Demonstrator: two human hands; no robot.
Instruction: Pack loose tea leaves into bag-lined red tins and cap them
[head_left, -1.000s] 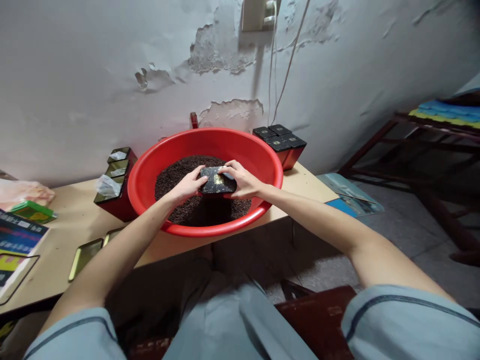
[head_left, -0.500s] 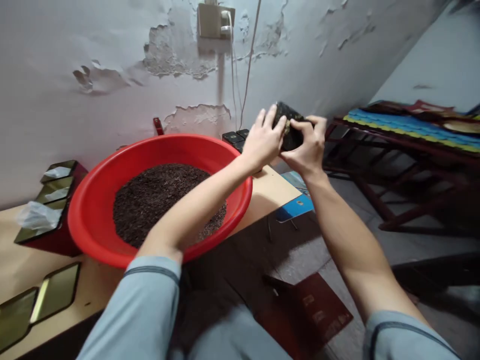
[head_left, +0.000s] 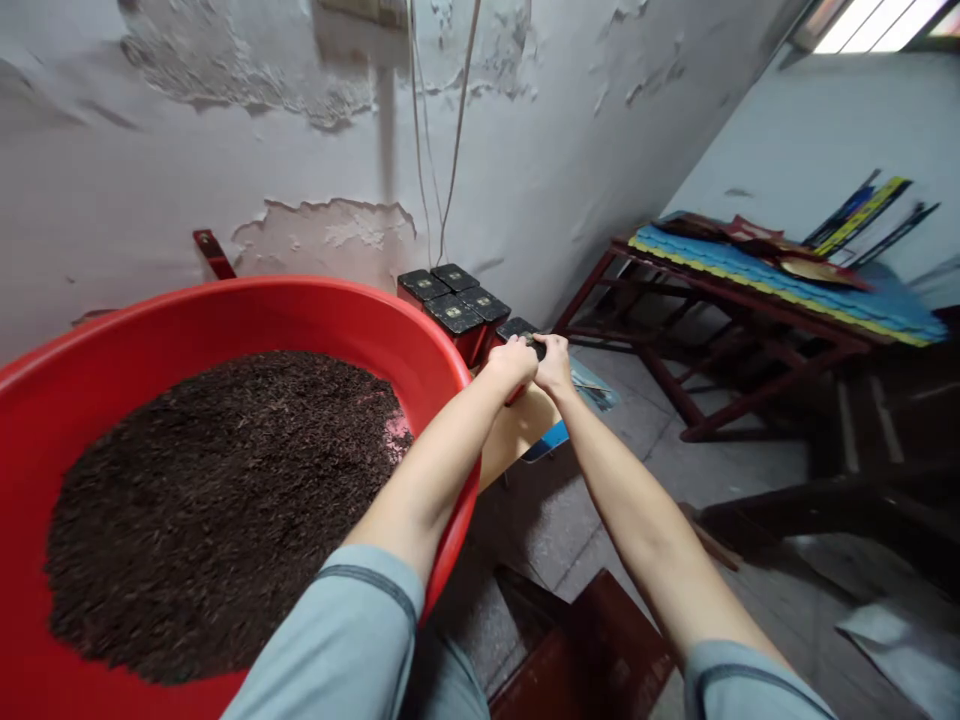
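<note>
At the far right end of the table, my left hand (head_left: 512,362) and my right hand (head_left: 553,364) are closed together on a tin (head_left: 514,328) with a black lid. The tin's lower part is mostly hidden behind my hands. Just left of it stand several similar red tins (head_left: 455,314), upright with black lids. My left forearm reaches over the rim of a large red basin (head_left: 322,290), which holds a wide heap of dark, dry, leaf-like bits (head_left: 225,500).
The table (head_left: 517,430) ends just beyond my hands, with a blue flat piece (head_left: 553,440) at its edge. A dark red stool (head_left: 592,650) stands below. To the right, a rack (head_left: 720,400) carries blue and yellow mats (head_left: 750,270). Cables (head_left: 454,140) hang down the peeling wall.
Both hands have lowered the tin from the air to the tabletop beside the other tins. My view has shifted right and closer, so the basin looks larger and the open tins at left are gone.
</note>
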